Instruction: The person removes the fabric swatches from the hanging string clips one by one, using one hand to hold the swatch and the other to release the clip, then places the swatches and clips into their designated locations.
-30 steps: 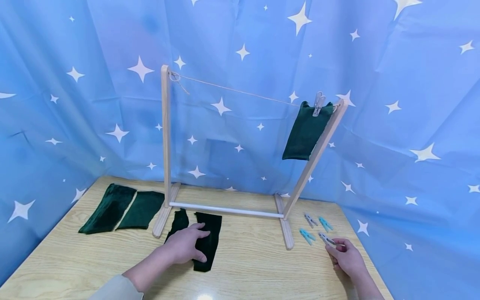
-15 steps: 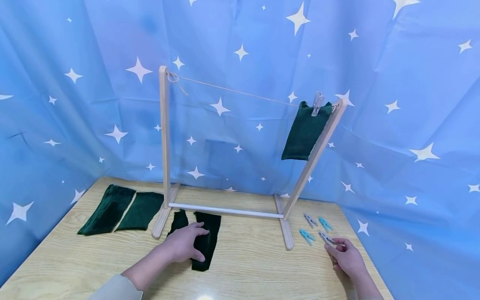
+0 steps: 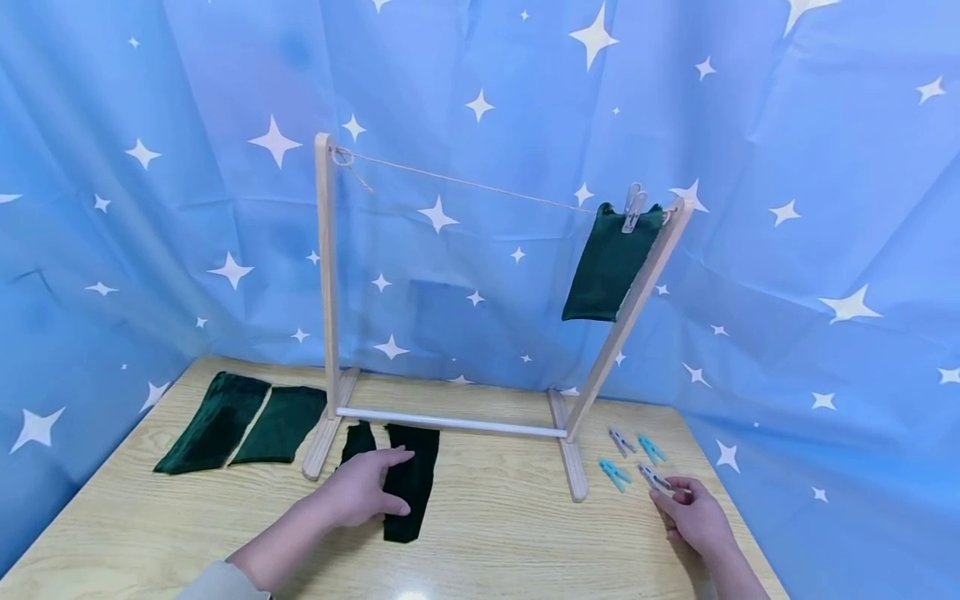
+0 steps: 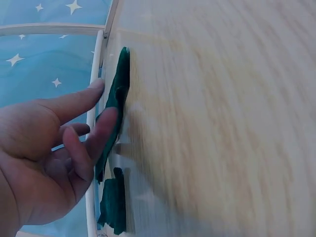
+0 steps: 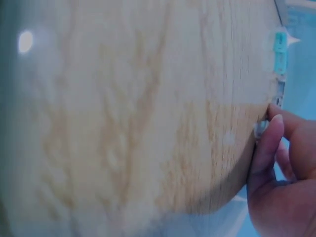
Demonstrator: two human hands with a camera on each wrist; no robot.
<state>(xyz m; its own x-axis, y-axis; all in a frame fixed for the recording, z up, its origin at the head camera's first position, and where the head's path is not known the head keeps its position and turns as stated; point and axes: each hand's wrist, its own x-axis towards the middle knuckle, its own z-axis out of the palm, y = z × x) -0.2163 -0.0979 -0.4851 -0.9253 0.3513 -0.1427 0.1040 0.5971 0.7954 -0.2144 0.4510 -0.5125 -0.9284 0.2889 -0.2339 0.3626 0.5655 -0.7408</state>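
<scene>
My left hand (image 3: 354,490) reaches over a dark green velvety cloth (image 3: 420,467), its index finger and thumb spread across the left edge. In the left wrist view the thumb and fingers stand apart beside the cloth (image 4: 122,76), gripping nothing. Another green piece (image 3: 360,438) lies just left of it, partly hidden behind the hand. At the right of the table my right hand (image 3: 697,515) pinches the end of a grey clothespin (image 3: 654,477) between thumb and index finger. The right wrist view shows only the tip of that clothespin (image 5: 260,129).
A wooden frame (image 3: 327,275) with a string (image 3: 465,181) stands at the back. A green cloth (image 3: 609,267) hangs at its right end under a clothespin (image 3: 633,208). Two green cloths (image 3: 281,425) lie left. Blue clothespins (image 3: 615,473) and a grey clothespin (image 3: 622,442) lie near the right hand.
My left hand has drawn back slightly to the left, so less of it covers the cloth. The right hand has stayed in place with the grey clothespin.
</scene>
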